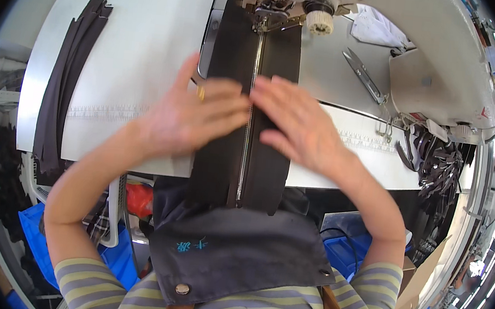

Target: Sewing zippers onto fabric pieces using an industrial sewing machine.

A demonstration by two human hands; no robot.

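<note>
A: Hands?
B: 2, both open, fingers extended, palms down on the dark brown cloth panel [265,183]. Left hand [197,117] on its left half, right hand [303,123] on its right. Fingers blurred; can't tell whether their tips touch.

A: Panel's position?
B: Lengthwise on the white, smooth table [138,48], near end past the edge. 1 silver metal zipper [244,160] down its middle, far end hidden beneath 1 white metal sewing machine [436,47], itself cut off at top.

A: Loose items?
B: 1 pair of silver metal snips [362,75], right. 1 bundle of long dark cloth strips [71,84], left; overlapping, count unclear.
</note>
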